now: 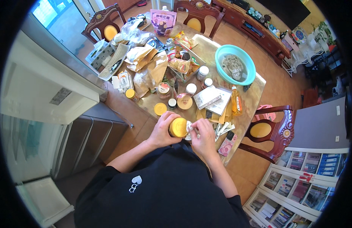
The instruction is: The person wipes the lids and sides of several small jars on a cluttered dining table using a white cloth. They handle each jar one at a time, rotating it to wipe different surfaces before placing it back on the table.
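My left hand (164, 131) grips a jar (178, 127) with a yellow lid, close to my body at the table's near edge. A crumpled white tissue or cloth (189, 127) is pinched in the fingers of my right hand (203, 136) and touches the side of the jar. Just beyond my hands on the table lie a loose yellow lid (160, 109), a small jar with a white lid (172, 103) and a round tub with a tan lid (184, 102). Another yellow-lidded jar (131, 95) stands further left.
A turquoise basin (252, 66) holds wet cloth in water. White boxes (208, 97), an oil bottle (236, 103) and a phone in a pink case (227, 144) lie at the right. Paper bags (157, 67) and snack packets crowd the middle. A wooden chair (284, 134) stands right of the table.
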Tool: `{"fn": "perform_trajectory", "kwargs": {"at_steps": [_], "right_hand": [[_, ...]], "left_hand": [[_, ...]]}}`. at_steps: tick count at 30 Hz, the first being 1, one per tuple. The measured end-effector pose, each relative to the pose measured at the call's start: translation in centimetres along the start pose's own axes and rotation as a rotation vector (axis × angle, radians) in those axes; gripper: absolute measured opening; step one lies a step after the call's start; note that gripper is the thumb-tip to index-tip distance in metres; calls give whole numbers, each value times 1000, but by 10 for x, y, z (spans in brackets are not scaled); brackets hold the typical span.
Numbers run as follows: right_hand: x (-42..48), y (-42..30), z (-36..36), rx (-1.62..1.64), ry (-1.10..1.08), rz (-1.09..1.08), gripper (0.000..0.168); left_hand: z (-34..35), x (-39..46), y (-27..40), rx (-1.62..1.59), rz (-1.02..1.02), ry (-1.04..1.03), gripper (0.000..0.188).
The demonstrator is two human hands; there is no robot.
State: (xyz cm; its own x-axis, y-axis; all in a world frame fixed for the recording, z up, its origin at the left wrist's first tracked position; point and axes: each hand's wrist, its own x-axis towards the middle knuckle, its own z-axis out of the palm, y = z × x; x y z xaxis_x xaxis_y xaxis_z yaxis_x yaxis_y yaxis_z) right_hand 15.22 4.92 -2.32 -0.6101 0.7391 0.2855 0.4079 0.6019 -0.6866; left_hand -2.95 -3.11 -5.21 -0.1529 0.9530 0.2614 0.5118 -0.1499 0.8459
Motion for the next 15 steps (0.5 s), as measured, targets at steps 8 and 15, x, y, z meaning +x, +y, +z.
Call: {"fn": "perform_trajectory", "kwargs": {"at_steps": [8, 15], "right_hand": [[26, -17, 13, 6, 1, -180, 20], [-37, 89, 22, 675, 67, 542, 9]], "left_hand": [[4, -8, -8, -110, 9, -70, 66], [-55, -29, -73, -659, -494, 525, 61]]}}
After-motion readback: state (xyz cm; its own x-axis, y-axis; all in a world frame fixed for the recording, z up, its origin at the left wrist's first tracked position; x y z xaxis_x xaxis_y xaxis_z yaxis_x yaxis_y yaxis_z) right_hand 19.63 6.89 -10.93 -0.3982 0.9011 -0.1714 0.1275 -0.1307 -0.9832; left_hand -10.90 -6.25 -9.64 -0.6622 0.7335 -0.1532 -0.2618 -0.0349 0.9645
